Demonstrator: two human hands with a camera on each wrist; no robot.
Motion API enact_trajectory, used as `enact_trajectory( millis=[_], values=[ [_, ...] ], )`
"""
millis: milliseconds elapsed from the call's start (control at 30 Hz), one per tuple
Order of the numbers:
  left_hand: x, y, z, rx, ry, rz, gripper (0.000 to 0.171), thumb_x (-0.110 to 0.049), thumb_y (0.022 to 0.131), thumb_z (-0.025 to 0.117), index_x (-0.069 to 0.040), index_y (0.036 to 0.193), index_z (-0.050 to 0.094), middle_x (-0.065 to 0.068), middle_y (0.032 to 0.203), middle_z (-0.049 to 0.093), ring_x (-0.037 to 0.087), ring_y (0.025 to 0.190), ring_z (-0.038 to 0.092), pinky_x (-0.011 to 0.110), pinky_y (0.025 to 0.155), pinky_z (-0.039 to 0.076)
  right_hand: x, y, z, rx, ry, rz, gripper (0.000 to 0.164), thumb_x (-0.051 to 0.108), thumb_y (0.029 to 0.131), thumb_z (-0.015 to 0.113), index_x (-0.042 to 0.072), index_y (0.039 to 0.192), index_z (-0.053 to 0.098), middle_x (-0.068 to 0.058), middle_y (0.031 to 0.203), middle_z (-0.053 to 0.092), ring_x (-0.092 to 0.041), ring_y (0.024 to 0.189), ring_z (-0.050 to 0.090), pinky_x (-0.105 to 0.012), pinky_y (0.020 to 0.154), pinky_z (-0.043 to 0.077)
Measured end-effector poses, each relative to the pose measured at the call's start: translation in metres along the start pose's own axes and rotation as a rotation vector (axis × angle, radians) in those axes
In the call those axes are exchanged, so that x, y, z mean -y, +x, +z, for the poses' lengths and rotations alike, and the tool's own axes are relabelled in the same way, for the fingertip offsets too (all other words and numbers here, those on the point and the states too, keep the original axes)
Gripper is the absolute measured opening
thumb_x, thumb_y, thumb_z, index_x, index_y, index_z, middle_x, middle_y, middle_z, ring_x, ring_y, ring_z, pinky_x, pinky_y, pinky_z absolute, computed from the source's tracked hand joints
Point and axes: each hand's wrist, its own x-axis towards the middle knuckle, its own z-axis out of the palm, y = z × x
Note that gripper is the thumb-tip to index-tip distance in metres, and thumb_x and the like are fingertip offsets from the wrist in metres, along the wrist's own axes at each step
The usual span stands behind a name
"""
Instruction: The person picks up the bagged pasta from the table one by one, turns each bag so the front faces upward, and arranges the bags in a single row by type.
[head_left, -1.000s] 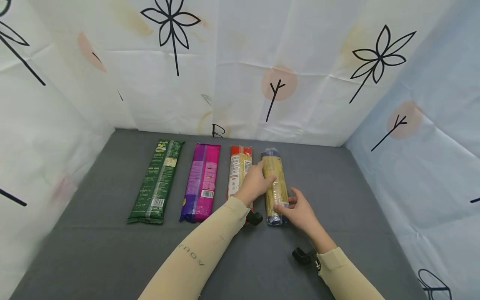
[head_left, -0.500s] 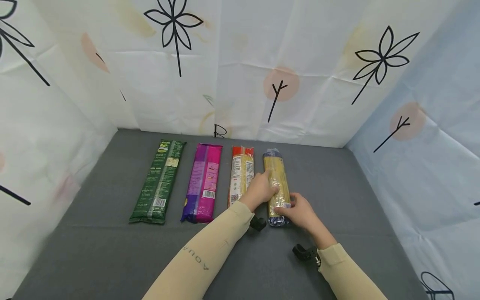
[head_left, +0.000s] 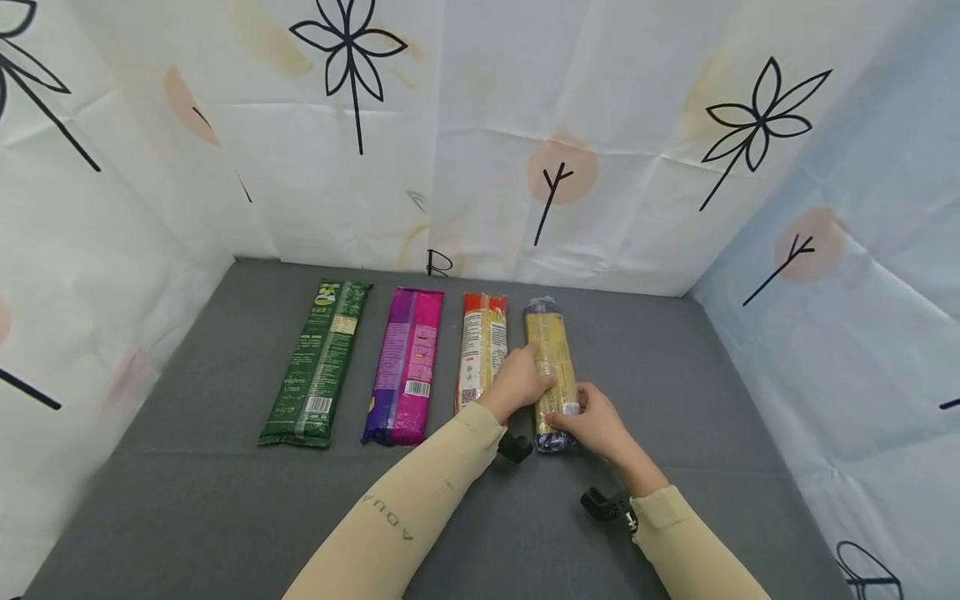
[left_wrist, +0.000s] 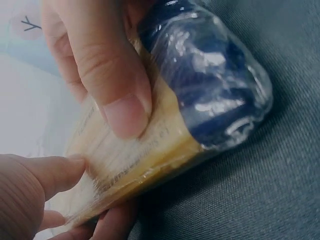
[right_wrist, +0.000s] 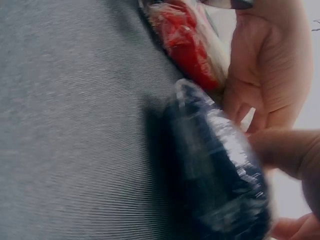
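The left hand and right hand both grasped the yellow pack between them, thumbs on top, the right nearer its close navy end. Left of the grip lay red, pink and green packs, in that order.

The yellow packet has navy ends; black flowers pattern the white backdrop.
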Motion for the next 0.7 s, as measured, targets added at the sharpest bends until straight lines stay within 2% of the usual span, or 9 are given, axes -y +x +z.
enact_trajectory(
  millis=[167,333,500,700],
  values=[
    [0.001,-0.003,-0.002,0.002,-0.117,-0.035,0.072,-0.029,0.091,0.068,-0.008,0.151,0.034,0.015,0.14,0.049,0.026,0.115,0.055,0.04,0.093,0.047,-0.001,0.001,0.005,0.019,0.077,-0.021,0.072,0.02,0.083,0.077,-0.003,0.138,0.038,-0.019,0.116,0.058,-0.02,0.087,0.063,-0.034,0.072,0.053],
    [0.002,-0.006,-0.007,0.005,-0.19,-0.053,0.069,-0.029,0.092,0.067,-0.011,0.151,0.035,0.014,0.138,0.05,0.022,0.106,0.058,0.038,0.088,0.049,0.003,0.0,0.004,0.035,0.138,-0.049,0.073,0.018,0.084,0.076,0.002,0.142,0.035,-0.019,0.12,0.054,-0.021,0.088,0.063,-0.035,0.073,0.053],
    [0.006,-0.007,-0.011,0.0,-0.213,-0.043,0.069,-0.031,0.092,0.067,-0.012,0.15,0.036,0.012,0.135,0.053,0.017,0.094,0.058,0.036,0.082,0.05,0.006,-0.001,0.004,0.037,0.145,-0.07,0.074,0.019,0.083,0.076,0.006,0.144,0.035,-0.018,0.123,0.052,-0.022,0.088,0.063,-0.034,0.071,0.053],
    [0.006,-0.006,-0.014,-0.019,-0.213,-0.019,0.07,-0.033,0.092,0.067,-0.013,0.151,0.035,0.012,0.138,0.051,0.017,0.096,0.059,0.034,0.08,0.051,0.008,-0.001,0.004,0.032,0.191,-0.113,0.074,0.014,0.084,0.075,0.01,0.146,0.034,-0.018,0.128,0.051,-0.024,0.093,0.063,-0.035,0.073,0.054]
  ],
)
